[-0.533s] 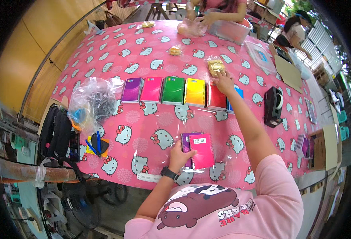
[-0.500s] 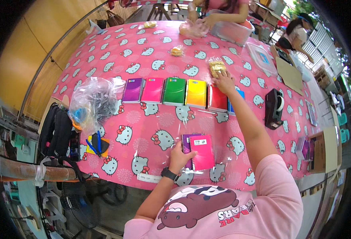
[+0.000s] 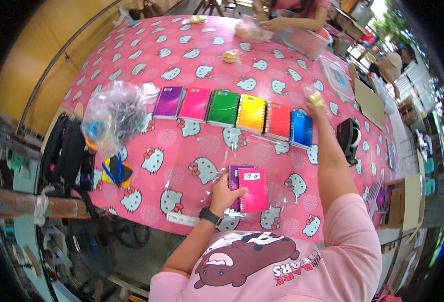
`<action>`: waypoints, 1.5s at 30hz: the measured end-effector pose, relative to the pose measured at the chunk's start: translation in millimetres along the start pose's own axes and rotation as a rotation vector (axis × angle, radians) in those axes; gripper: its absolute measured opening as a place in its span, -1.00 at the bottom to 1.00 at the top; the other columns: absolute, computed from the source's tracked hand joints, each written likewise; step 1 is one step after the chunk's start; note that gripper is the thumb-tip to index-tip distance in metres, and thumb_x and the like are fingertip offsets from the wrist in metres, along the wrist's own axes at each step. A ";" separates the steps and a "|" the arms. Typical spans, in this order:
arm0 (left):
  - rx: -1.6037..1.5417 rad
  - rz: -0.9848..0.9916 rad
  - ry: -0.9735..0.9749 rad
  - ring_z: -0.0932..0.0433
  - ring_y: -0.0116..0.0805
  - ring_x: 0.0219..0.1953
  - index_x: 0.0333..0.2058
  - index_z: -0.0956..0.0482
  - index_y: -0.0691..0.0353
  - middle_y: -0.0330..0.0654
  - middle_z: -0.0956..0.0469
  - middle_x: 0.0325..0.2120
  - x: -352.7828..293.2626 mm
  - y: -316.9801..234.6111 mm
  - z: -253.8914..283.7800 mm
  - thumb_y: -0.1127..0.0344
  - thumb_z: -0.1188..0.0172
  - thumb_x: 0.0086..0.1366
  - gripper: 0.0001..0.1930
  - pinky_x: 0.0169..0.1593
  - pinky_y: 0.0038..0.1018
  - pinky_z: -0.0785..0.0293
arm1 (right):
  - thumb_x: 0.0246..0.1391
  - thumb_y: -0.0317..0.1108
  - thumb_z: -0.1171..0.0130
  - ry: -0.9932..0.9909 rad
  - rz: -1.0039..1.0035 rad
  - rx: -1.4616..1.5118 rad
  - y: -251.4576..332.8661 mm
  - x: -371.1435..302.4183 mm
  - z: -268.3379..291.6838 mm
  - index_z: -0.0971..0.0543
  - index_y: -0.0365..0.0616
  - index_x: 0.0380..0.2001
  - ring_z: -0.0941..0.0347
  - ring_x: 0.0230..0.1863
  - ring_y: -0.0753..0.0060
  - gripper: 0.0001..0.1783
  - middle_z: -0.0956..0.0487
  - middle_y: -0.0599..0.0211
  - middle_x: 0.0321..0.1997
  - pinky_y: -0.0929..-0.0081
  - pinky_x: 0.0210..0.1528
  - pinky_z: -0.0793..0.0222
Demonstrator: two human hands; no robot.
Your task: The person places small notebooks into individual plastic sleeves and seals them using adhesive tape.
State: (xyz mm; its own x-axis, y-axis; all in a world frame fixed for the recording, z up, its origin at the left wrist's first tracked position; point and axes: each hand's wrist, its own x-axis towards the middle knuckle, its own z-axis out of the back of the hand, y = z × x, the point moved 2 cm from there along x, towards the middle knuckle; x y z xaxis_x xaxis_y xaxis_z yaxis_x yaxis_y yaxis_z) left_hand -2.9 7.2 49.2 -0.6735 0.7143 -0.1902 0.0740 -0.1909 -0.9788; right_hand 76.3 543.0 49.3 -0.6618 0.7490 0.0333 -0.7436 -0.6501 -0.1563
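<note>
The pink notebook and the purple notebook beneath it are held at the near side of the worktop by the left hand. The grip there is closed on the pair: the thumb is laid across the pink cover, while the fingers are set at the left edge; how far they are tucked under cannot be seen. The pink one is offset to the right, so a strip of purple is shown at the left and along the top. For a tidy hold, thumb pressure should be light but steady, so that the upper cover is not slid across the lower one.

A gold packet is met at the far right by the right hand. Its grip appears closed on the packet's near end, though the fingers are blurred. The wrapping is best pinched gently so that it is not crushed. Since the forearm lies just beside the blue notebook, the end of the row, the elbow is best carried high, so that neither the row nor the black tape dispenser on the other side is knocked.
</note>
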 end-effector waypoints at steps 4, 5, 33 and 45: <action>0.156 -0.044 -0.076 -0.57 -0.19 -0.36 -0.17 -0.43 0.32 -0.03 -0.56 -0.40 -3.2 9.4 5.2 0.18 -0.41 -0.17 -0.42 -0.24 -0.36 -0.46 | -0.01 0.03 -0.06 -0.179 0.024 -0.114 -6.2 -55.1 25.0 -0.36 0.02 0.04 -0.32 0.09 0.12 -0.43 -0.37 0.19 0.11 0.24 0.06 -0.28; 0.152 -0.071 -0.088 -0.57 -0.19 -0.37 -0.18 -0.43 0.32 -0.03 -0.56 -0.40 -3.1 9.9 4.5 0.18 -0.40 -0.17 -0.43 -0.25 -0.36 -0.46 | -0.03 -0.01 -0.09 -0.089 -0.057 -0.062 9.4 -62.2 43.5 -0.40 -0.03 -0.01 -0.36 0.04 0.09 -0.47 -0.42 0.18 0.05 0.24 0.04 -0.30; -0.062 -0.101 0.049 -0.53 -0.45 -0.35 -0.16 -0.42 0.33 -0.17 -0.57 -0.36 -5.1 -19.2 -4.2 0.37 -0.35 -0.07 -0.53 -0.23 -0.50 -0.45 | -0.07 -0.35 -0.06 -0.072 0.608 0.597 346.0 -108.9 135.7 -0.48 0.08 -0.11 -0.39 -0.08 -0.08 -0.64 -0.43 -0.01 -0.09 0.16 -0.09 -0.37; -0.099 -0.093 0.041 -0.51 -0.47 -0.38 -0.21 -0.41 0.38 -0.15 -0.56 -0.40 3.7 7.7 3.2 0.39 -0.24 0.05 -0.67 -0.27 -0.52 -0.43 | -0.22 -0.59 -0.12 0.713 1.076 0.848 204.7 -218.2 222.6 -0.54 -0.21 -0.27 -0.47 -0.18 0.41 -0.68 -0.57 0.32 -0.26 0.47 -0.08 -0.33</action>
State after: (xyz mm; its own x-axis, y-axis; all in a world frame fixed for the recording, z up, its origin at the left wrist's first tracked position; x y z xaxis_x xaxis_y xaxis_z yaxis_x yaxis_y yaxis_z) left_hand -7.1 6.2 41.2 -0.6506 0.7530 -0.0988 0.0862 -0.0560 -0.9947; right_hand 47.2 218.0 229.8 -0.9047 -0.3620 -0.2248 0.0412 -0.5993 0.7995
